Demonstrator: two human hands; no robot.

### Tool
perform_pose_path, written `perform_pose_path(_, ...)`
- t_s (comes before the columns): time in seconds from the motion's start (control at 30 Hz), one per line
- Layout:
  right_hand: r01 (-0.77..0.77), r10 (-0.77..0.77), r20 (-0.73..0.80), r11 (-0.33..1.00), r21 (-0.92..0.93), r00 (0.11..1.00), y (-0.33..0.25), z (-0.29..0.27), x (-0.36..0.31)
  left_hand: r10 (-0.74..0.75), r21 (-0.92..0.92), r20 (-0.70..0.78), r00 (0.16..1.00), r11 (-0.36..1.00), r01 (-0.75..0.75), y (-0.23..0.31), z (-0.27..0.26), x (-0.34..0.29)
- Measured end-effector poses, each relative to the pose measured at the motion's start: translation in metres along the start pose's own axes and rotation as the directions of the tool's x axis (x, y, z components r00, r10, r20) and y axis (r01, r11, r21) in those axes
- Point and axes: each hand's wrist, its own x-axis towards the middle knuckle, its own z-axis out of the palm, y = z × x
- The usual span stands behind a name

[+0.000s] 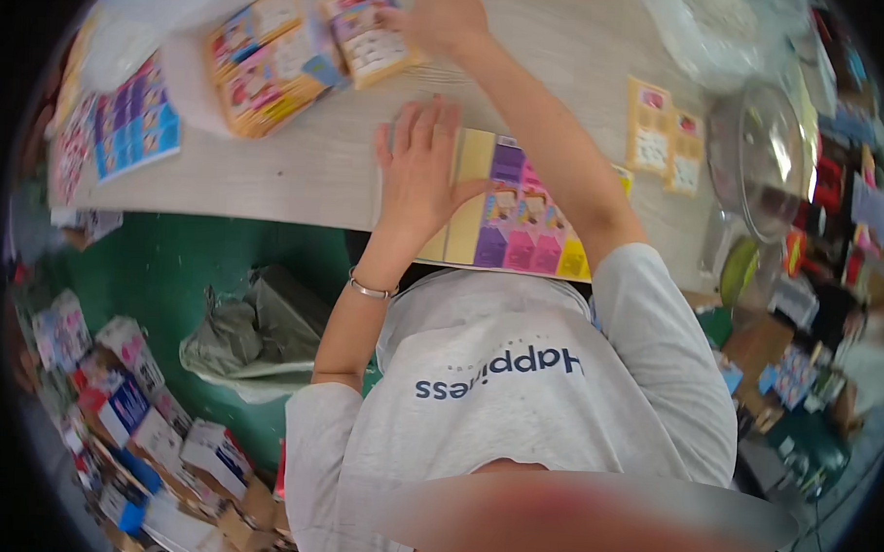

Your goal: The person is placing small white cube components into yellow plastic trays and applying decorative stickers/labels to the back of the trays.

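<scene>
My left hand (417, 168) lies flat with its fingers spread on a printed cardboard piece (469, 204) at the table's near edge. That piece has a plain yellowish strip and a panel of purple, pink and yellow pictures. At the top, my right hand (451, 21) reaches far across the table and grips the edge of a colourful orange-edged packet (372, 45); some of its fingers are cut off or blurred. Just left of that packet sits a stack of similar packets (269, 70), beside white wrapping.
Blue and pink printed sheets (136, 124) lie at the table's left. Two orange-edged cards (650, 128) rest toward the right, near a clear round bowl (758, 160). Clear plastic (709, 27) is at the far right. A grey bag (255, 328) and several boxes (217, 453) are on the floor.
</scene>
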Motion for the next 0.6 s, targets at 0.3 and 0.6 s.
perform_pose_path(0.3, 0.206, -0.053, 0.234, 0.683, -0.701, 0.971, 0.157, -0.229, -0.178, 0.017, -0.038, 0.172, 0.985, 0.999, -0.011, -0.017, -0.001, 0.006)
perform_pose_path(0.6, 0.267, -0.277, 0.073, 0.770, -0.580, 0.958, 0.097, -0.137, -0.154, -0.005, -0.047, 0.168, 0.986, 0.999, 0.013, -0.013, 0.022, 0.022)
